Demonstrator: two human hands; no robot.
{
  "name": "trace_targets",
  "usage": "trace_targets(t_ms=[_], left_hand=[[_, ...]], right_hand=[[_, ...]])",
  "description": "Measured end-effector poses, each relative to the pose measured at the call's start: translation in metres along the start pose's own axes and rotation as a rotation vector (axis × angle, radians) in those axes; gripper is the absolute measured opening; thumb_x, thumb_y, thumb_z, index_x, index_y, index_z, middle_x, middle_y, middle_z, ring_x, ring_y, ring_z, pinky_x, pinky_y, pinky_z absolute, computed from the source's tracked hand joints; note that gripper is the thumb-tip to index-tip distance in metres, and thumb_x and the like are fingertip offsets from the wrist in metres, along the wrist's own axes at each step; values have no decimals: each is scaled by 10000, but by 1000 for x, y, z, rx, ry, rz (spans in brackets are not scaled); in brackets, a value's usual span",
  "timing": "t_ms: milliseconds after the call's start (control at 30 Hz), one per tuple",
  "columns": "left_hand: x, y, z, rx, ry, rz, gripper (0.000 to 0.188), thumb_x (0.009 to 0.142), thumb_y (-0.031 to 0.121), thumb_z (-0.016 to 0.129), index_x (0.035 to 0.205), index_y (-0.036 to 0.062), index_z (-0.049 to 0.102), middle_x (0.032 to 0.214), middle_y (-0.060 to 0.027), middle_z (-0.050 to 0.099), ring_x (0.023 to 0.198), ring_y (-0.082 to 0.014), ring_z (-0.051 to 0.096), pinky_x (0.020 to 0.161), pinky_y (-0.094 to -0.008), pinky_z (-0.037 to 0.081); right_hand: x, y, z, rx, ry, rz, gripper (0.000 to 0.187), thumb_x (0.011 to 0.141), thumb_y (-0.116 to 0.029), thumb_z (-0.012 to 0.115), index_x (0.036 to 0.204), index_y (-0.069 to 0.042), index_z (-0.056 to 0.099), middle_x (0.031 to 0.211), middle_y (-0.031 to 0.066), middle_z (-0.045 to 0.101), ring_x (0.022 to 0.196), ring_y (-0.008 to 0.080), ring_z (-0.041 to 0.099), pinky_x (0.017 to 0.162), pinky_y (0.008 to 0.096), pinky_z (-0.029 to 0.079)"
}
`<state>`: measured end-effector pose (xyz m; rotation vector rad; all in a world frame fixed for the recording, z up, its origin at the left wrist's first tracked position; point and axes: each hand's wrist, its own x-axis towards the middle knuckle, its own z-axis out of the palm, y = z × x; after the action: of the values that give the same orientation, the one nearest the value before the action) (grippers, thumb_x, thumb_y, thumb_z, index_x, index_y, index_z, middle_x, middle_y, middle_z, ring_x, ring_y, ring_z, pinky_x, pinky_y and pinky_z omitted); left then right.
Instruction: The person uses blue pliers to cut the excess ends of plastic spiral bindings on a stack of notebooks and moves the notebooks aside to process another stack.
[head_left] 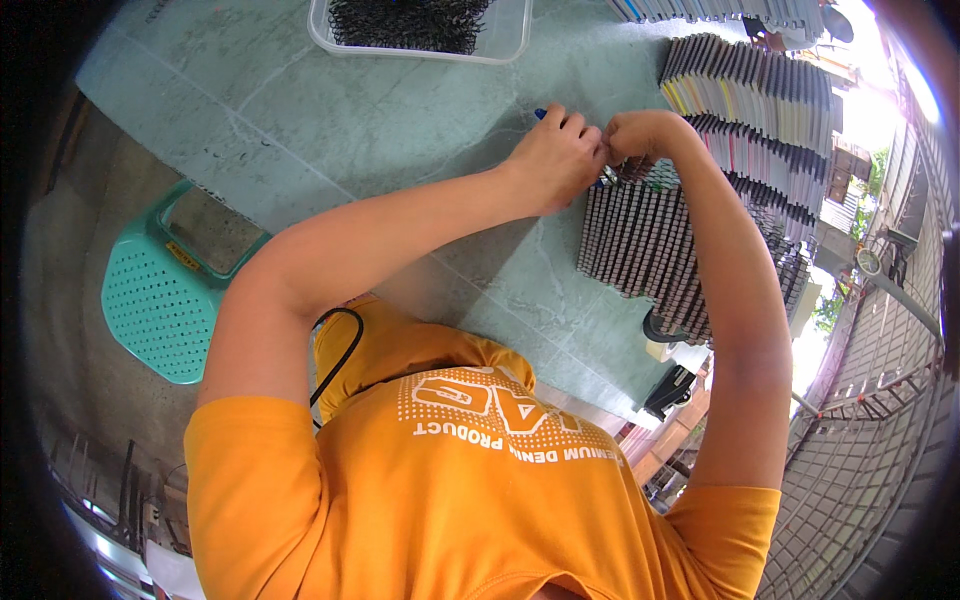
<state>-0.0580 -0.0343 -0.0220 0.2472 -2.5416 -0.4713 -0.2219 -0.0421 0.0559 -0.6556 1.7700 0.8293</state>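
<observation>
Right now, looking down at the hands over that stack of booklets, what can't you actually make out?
- What the left hand and right hand pinch: the fingers cover it; only a blue tip shows.
- The clear tray of dark wire pieces: cut off by the head view's top edge.
- The near end of the stack of booklets: behind the right forearm.
- The far stacks at the upper right: washed out by glare.

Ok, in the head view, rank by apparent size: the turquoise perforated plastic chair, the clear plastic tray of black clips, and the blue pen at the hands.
1. Turquoise perforated plastic chair
2. Clear plastic tray of black clips, cut off by the frame edge, so its ranking against the chair is unsure
3. Blue pen, mostly hidden by the left hand
</observation>
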Motion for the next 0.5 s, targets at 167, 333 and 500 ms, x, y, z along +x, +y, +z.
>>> trace_targets(t_ms=[167,333,500], left_hand=[[3,4,6,-164,-249,-87,267,628,175,653,862,74,572,852,-63,545,807,-224,542,706,-341,411],[-5,-2,-4,-128,-98,-92,251,633,159,642,861,79,570,850,-61,543,812,-224,540,704,-334,400],[-2,0,-5,-29,25,-37,232,640,138,630,855,80,565,834,-54,538,821,-220,535,738,-333,391]], right_hand=[[1,4,-4,9,-129,-48,190,679,24,592,867,9,615,797,79,601,708,198,583,614,349,524],[-2,7,-6,36,-125,-60,162,691,10,604,851,-9,613,776,73,594,719,190,579,634,340,524],[-9,-1,-7,-44,-92,-26,172,697,2,589,868,-12,607,771,62,587,710,191,573,651,347,523]])
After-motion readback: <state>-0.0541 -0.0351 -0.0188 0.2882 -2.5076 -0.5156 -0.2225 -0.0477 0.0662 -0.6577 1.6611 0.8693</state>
